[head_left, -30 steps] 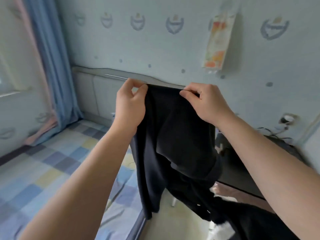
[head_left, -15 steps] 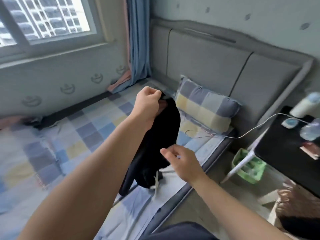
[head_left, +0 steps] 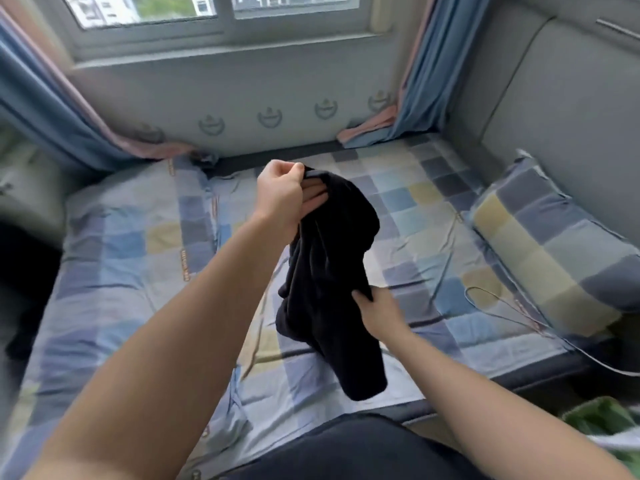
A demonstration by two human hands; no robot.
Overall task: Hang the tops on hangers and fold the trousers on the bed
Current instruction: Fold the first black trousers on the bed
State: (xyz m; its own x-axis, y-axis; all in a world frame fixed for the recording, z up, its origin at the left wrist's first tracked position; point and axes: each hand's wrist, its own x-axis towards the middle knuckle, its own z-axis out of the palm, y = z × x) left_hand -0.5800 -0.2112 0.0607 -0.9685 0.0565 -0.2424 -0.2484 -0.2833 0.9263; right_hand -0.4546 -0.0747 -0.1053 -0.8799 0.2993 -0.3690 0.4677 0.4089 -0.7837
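Observation:
A black garment hangs bunched above the middle of the bed, its lower end trailing toward the near edge. My left hand grips its top edge, held up over the checked sheet. My right hand grips the cloth lower down on its right side. I cannot tell whether the garment is a top or trousers. A thin wire hanger lies on the sheet to the right, next to the pillow.
A checked pillow leans against the grey padded headboard on the right. Blue curtains frame the window behind the bed. A white cable runs off the bed's right edge. A green item sits at bottom right.
The view has swung left from the wall to the bed. My right hand let go of the garment's top edge, dropped, and now grips it lower down. My left hand kept its hold.

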